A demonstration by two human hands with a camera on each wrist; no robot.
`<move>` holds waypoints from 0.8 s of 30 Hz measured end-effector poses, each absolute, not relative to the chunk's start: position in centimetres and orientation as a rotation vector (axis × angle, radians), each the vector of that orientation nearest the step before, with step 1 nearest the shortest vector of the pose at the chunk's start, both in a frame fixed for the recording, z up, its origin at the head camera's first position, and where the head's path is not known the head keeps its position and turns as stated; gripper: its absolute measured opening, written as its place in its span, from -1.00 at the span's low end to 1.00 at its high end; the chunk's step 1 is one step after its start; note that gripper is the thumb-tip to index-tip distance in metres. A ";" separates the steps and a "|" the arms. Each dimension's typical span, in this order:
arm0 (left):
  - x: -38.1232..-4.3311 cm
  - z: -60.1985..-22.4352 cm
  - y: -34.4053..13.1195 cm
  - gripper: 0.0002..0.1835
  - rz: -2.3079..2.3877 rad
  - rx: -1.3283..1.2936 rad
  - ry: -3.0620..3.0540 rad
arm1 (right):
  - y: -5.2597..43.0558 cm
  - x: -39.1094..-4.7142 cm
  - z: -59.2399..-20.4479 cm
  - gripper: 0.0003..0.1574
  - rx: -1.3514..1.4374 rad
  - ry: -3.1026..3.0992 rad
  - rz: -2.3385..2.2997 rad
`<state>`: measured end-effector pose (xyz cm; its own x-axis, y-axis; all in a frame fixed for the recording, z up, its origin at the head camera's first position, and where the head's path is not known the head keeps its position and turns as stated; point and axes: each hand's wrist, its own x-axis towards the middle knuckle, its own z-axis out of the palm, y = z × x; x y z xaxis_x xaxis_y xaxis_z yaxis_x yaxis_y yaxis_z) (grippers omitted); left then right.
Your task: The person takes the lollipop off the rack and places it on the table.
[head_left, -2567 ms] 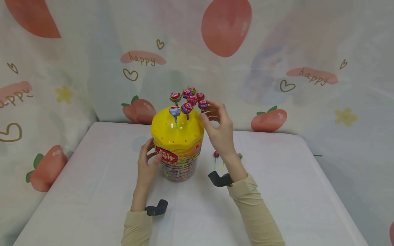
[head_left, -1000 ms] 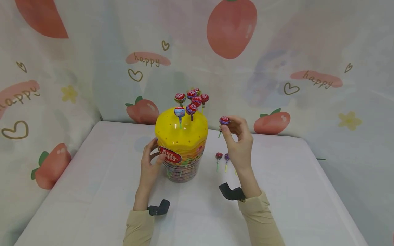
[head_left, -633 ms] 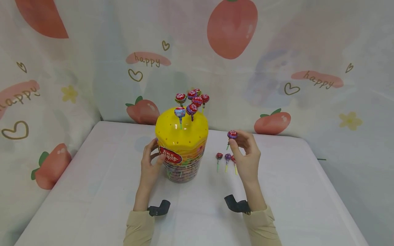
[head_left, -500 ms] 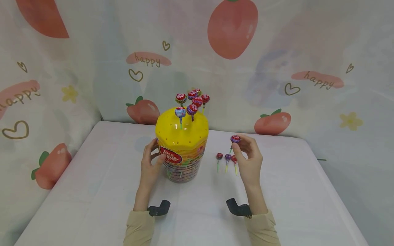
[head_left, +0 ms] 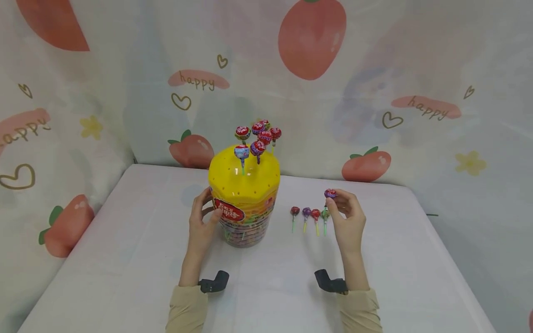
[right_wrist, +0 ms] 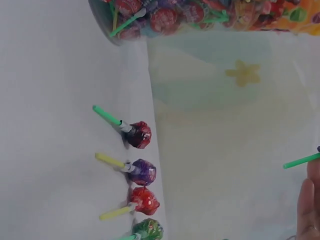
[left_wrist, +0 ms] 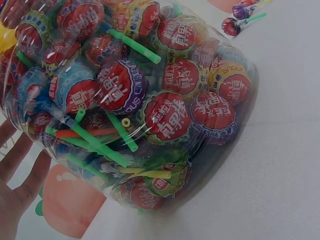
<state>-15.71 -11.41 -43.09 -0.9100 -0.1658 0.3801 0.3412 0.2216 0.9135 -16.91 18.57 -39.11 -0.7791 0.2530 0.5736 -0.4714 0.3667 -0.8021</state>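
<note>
A clear jar (head_left: 245, 231) full of lollipops stands left of the table's middle, under a yellow lid (head_left: 226, 178) pierced with small holes. Several lollipops (head_left: 257, 148) stick upright from the lid. My left hand (head_left: 202, 227) holds the jar's left side, thumb at the front and fingers towards the back. Between thumb and fingers, my right hand (head_left: 350, 222) pinches a red and purple lollipop (head_left: 331, 193) above the table, its green stick (right_wrist: 301, 160) pointing out in the right wrist view. Just below and left of that hand, a green lollipop (head_left: 325, 214) ends a row lying on the table.
The row also has a dark red lollipop (head_left: 294, 211), a purple one (head_left: 306, 212) and a red one (head_left: 315, 214), heads away from me. A white cloth covers the table (head_left: 137, 259). Behind hangs a curtain (head_left: 250, 55) with strawberry prints.
My right hand has drawn a lollipop from the lid's right side and carried it right and down, past the row on the table. My left hand stays on the jar.
</note>
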 end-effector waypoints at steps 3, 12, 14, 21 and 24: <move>-15.7 -43.1 -11.4 -0.34 -1.726 -0.163 -2.110 | 19.3 -17.4 -39.6 -0.67 0.117 -2.006 1.490; -15.7 -43.1 -11.4 -0.34 -1.727 -0.180 -2.081 | 22.8 -19.8 -43.5 -0.68 -0.167 -2.142 1.501; -15.7 -43.2 -11.4 -0.35 -1.733 -0.187 -2.068 | 23.4 -20.1 -44.2 -0.67 -0.212 -2.181 1.496; -15.9 -43.3 -11.4 -0.34 -1.735 -0.193 -2.066 | 25.1 -20.6 -45.6 -0.62 -0.351 -2.302 1.546; -15.8 -43.2 -11.3 -0.34 -1.735 -0.189 -2.066 | 25.8 -20.9 -46.1 -0.60 -0.426 -2.379 1.536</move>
<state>-15.85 -11.35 -43.24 -0.8966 -0.1699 0.4091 0.3736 0.2060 0.9044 -20.87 25.75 -46.13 -0.9183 0.3894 0.0716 0.0950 0.3922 -0.9149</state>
